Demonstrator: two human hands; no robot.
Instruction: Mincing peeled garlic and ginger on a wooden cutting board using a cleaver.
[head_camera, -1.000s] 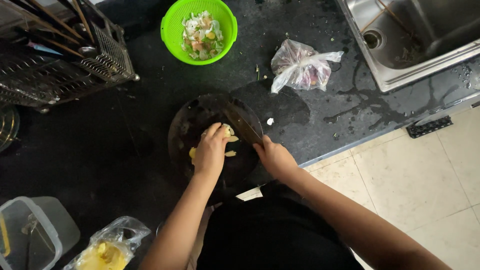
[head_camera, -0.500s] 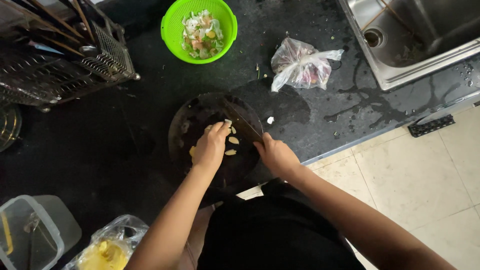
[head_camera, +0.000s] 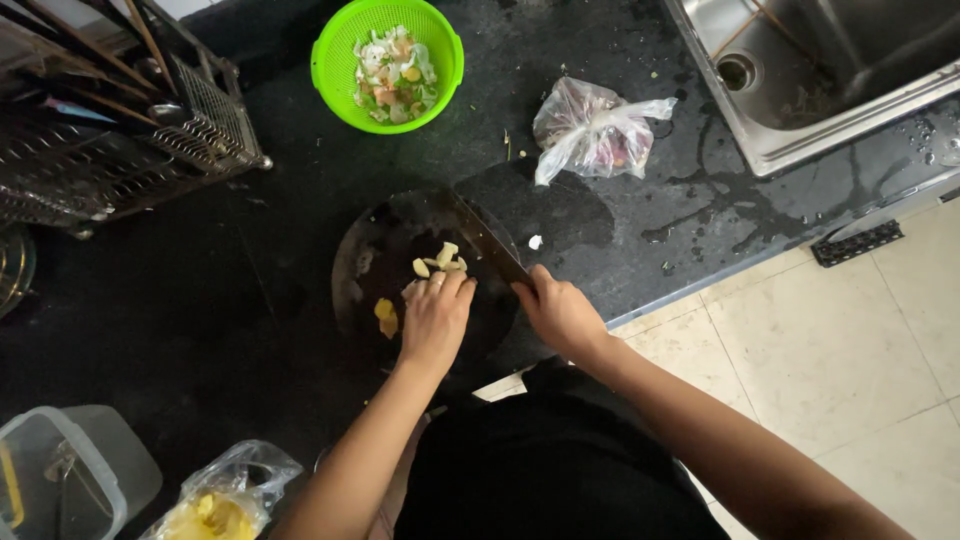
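A knife (head_camera: 487, 238) was clasped in the right hand (head_camera: 562, 315); pale pieces (head_camera: 440, 265) on the round board (head_camera: 360, 262) were pressed by the flat, empty left hand (head_camera: 435, 318).

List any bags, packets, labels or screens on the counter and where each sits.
Clear bag: knotted, crumpled, reddish contents, left of the sink.
Clear bag: open, yellow pieces inside, bottom left edge.
Plastic box: translucent, rectangular, bottom left corner.
No labels or screens visible.
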